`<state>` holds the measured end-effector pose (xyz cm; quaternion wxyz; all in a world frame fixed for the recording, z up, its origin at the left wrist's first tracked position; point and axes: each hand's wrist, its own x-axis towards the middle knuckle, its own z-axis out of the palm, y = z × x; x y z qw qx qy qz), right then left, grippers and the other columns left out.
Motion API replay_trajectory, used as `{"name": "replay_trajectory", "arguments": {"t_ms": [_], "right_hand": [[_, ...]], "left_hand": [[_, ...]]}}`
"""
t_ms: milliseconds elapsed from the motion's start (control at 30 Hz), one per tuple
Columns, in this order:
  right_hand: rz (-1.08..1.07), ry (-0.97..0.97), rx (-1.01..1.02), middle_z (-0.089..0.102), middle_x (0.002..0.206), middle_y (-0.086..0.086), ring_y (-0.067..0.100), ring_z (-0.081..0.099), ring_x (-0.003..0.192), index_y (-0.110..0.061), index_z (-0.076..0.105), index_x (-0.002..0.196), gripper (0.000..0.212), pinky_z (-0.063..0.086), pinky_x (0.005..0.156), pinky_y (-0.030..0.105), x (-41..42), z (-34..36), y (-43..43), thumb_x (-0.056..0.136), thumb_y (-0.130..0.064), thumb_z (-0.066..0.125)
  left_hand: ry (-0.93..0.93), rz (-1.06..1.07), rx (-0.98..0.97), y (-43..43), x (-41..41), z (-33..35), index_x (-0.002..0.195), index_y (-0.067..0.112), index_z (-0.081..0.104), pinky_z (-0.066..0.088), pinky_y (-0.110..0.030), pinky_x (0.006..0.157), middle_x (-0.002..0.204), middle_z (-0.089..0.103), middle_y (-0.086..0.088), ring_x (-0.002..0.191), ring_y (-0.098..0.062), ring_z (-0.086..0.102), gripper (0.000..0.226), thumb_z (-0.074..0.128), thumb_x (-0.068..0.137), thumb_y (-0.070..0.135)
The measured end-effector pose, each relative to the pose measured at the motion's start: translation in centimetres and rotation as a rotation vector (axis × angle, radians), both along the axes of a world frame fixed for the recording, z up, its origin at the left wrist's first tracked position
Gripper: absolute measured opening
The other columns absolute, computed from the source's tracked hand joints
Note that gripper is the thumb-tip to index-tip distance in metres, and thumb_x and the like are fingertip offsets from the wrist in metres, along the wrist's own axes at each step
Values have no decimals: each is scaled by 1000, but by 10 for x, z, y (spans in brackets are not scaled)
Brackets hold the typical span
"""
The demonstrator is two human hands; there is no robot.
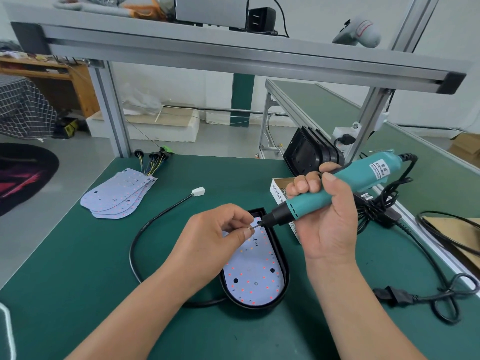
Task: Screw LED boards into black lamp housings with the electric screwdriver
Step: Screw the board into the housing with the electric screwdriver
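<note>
My right hand (pixel 322 214) grips the teal electric screwdriver (pixel 340 187), with the tip pointing to 8 o'clock. At the tip, my left hand (pixel 215 236) pinches a small screw (pixel 251 228) between thumb and forefinger. Below them the LED board (pixel 255 271) lies inside the black lamp housing (pixel 285 268), at the middle of the green table (pixel 78 294). Spare boards (pixel 117 196) lie at 10 o'clock, and more housings (pixel 307 152) stand at 1 o'clock.

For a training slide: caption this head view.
Left hand pinches small screw at teal electric screwdriver tip, right hand gripping it, over white LED board in black housing.
</note>
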<state>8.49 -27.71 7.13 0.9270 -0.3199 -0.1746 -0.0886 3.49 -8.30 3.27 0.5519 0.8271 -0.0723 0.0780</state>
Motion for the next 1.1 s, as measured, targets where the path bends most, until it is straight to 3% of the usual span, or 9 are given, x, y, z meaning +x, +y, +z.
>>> {"name": "replay_trajectory", "arguments": {"t_ms": [233, 500, 767, 1100], "right_hand": [[-3, -17, 1, 46, 75, 1, 20, 51, 73, -18, 61, 103, 14, 48, 76, 32, 1, -1, 0, 98, -10, 50], [-12, 5, 14, 46, 74, 1, 19, 51, 71, -18, 62, 101, 14, 48, 75, 31, 0, 0, 1, 97, -11, 51], [-11, 9, 18, 45, 74, 1, 19, 50, 71, -17, 60, 102, 12, 48, 75, 32, 1, -1, 0, 96, -11, 51], [4, 5, 20, 46, 74, 0, 19, 50, 71, -18, 61, 102, 14, 48, 75, 32, 2, -1, -1, 98, -10, 51]], "left_hand": [[5, -7, 16, 1, 0, 1, 97, 42, 75, 46, -7, 73, 96, 78, 19, 95, 0, 72, 18, 79, 95, 25], [7, -6, 26, 1, 0, -1, 98, 43, 74, 57, -24, 75, 97, 78, 19, 92, -6, 74, 18, 79, 95, 26], [-26, -19, 55, 0, 0, -2, 97, 43, 73, 46, -7, 75, 95, 77, 20, 92, -1, 71, 19, 78, 95, 24], [-25, -25, 18, -1, 0, 0, 95, 41, 76, 43, -6, 73, 92, 78, 17, 85, 0, 69, 18, 78, 95, 23]]}}
